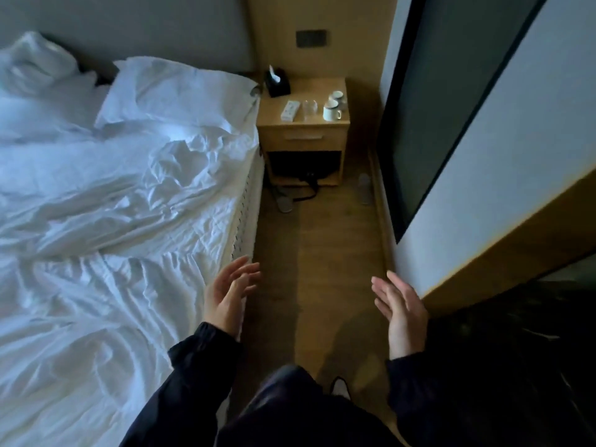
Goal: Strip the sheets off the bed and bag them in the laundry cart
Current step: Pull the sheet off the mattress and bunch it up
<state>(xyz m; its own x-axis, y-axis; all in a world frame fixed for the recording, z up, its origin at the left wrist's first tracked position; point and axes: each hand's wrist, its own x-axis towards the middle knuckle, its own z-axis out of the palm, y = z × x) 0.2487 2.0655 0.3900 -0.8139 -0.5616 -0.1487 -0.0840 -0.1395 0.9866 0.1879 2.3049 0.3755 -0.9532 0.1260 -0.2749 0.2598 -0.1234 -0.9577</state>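
The bed (245, 201) fills the left half of the view, covered in rumpled white sheets (96, 285) with a crumpled white duvet (135, 185) bunched across the middle. Two white pillows lie at the head: one (174, 91) near the right edge, another (32, 62) at the far left. My left hand (229, 295) hovers open, fingers spread, just off the bed's right edge. My right hand (400, 308) is open too, palm facing inward, over the floor. Both hold nothing. No laundry cart is in view.
A wooden nightstand (303, 137) stands past the bed, carrying a black tissue box (277, 82), a remote (289, 110), glasses (309, 110) and white cups (332, 109). Slippers (285, 203) and a cable lie on the narrow wood floor (322, 253). A dark glass panel (451, 91) and wall close the right side.
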